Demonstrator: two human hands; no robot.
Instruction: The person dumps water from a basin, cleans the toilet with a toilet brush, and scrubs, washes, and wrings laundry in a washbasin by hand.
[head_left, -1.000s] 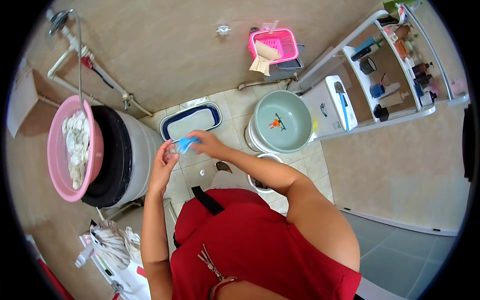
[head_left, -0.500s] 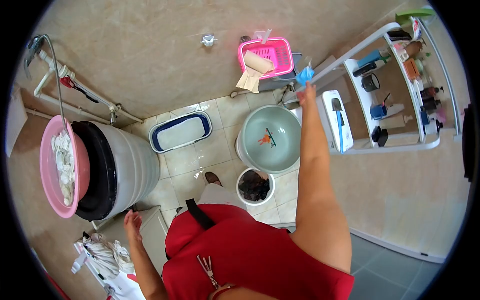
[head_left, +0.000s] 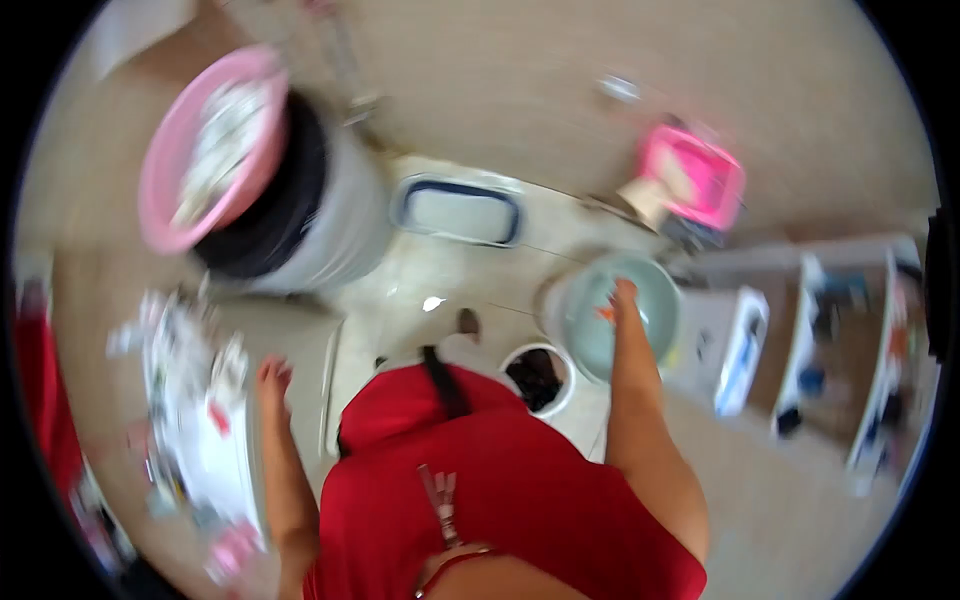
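Pale green behind it: the right hand (head_left: 622, 292) appears over the round basin (head_left: 588, 342), within its outline as seen from above. Arm extended forward. Height above the basin floor not readable; contact cannot be told. Grip: cannot tell, fingers small and blurred, no held object made out. Left hand (head_left: 273, 376): low at the left side, fingers loosely curled, apparently holding nothing.

Key relation: basin lies forward and to the right of the body. Right hand is clearly the nearer; left is well apart, across the torso. Basin is round, so no long axis to note. Right forearm runs nearly straight ahead, crossing the basin's near rim.

Next out, right: white bucket (head_left: 571, 386) with dark contents, just beside the basin on its body side. Left: white counter (head_left: 222, 465) near the left hand, pale cloths (head_left: 228, 372) heaped along it.

Further out: blue-rimmed tub (head_left: 460, 213) on the tiled floor (head_left: 395, 318), ahead of the feet. Far left, pink basin (head_left: 160, 190) with white cloth (head_left: 222, 140) inside, tilted in view, on the dark top of a large drum (head_left: 345, 205). Far side of the green one: pink basket (head_left: 722, 190), brown sheet (head_left: 650, 200) draped over its edge. Right: shelf rack (head_left: 797, 335), items smeared.
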